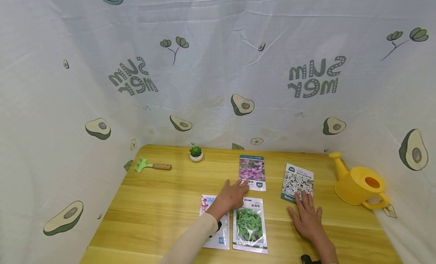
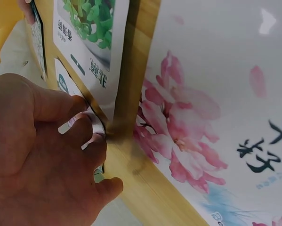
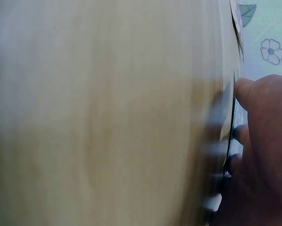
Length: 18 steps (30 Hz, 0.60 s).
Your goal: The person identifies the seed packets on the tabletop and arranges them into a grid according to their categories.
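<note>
My left hand reaches over the table, its fingertips resting on the lower edge of a seed packet with purple flowers. The left wrist view shows these fingers lightly bent over that packet. Below lie a seed packet with green leaves and a pale packet with pink blossoms, the latter partly hidden by my left forearm. My right hand lies with spread fingers on the lower part of a seed packet with white flowers. In the right wrist view, my right hand shows at the right edge.
A yellow watering can stands at the table's right edge. A small potted succulent is at the back, and a green hand rake with a wooden handle lies back left. Printed cloth hangs around the wooden table.
</note>
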Tool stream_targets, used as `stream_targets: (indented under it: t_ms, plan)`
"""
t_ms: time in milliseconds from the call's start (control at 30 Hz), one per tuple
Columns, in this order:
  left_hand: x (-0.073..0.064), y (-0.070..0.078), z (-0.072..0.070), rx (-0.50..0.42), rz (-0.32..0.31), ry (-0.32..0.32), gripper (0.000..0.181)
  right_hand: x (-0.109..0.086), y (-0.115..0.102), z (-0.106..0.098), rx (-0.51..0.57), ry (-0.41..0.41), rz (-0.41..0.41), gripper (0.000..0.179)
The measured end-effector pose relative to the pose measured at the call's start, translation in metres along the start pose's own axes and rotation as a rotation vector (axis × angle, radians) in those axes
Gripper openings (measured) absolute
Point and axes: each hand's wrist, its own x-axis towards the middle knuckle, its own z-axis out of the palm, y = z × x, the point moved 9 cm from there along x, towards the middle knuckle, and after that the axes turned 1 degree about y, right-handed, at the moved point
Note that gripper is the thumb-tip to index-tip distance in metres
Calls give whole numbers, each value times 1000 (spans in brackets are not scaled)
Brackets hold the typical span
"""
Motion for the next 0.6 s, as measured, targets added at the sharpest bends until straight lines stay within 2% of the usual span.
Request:
stream_targets:
  t_ms: [267, 500, 600]
  plan:
    - [-4, -5, 1, -3, -3, 11, 62, 1, 5, 3, -20, 4, 1, 74]
    - [-8, -11, 2, -19, -2, 20, 63, 1, 5, 3, 1, 52, -23, 73]
    - [-9, -12, 2, -26, -2, 24, 62, 0, 4, 3, 0, 33, -13, 73]
